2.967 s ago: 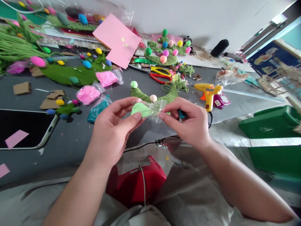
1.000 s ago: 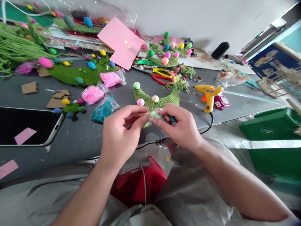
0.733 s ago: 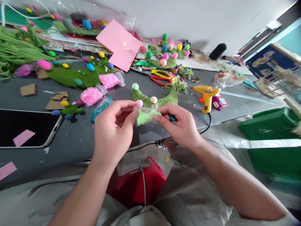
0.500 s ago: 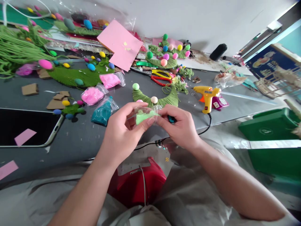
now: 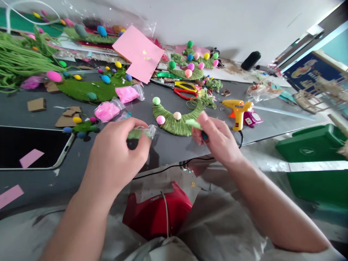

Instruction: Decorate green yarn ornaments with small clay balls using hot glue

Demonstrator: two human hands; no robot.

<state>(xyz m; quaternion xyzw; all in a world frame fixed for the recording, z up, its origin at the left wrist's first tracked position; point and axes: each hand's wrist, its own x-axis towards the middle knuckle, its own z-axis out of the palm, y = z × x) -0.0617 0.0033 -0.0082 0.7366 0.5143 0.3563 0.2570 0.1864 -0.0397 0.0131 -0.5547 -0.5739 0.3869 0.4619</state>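
My left hand [image 5: 116, 152] is closed around a small clear plastic bag [image 5: 151, 131] with light green modelling clay inside, held just over the table's front edge. Between the thumb and fingers of my right hand [image 5: 220, 141] is a pulled-off piece of light green clay [image 5: 193, 123]. Something dark teal [image 5: 204, 135] also shows against those fingers, mostly covered. Between and beyond my hands lies a crescent [image 5: 174, 127] wrapped in green yarn, bearing a pale green ball [image 5: 156, 100], a pink ball [image 5: 160, 119] and a cream ball [image 5: 177, 115].
A yellow glue gun [image 5: 238, 113] stands at the right, its cord hanging over the edge. Pink clay bags [image 5: 108, 110], a phone [image 5: 35, 145] and a moss-green crescent [image 5: 84, 90] lie left. Scissors and pliers [image 5: 186, 91] sit behind. A green bin [image 5: 307, 145] is at the right.
My hands have come apart: the left went left with the bag, over the teal bag. My right hand drew away rightward with a piece of light green clay.
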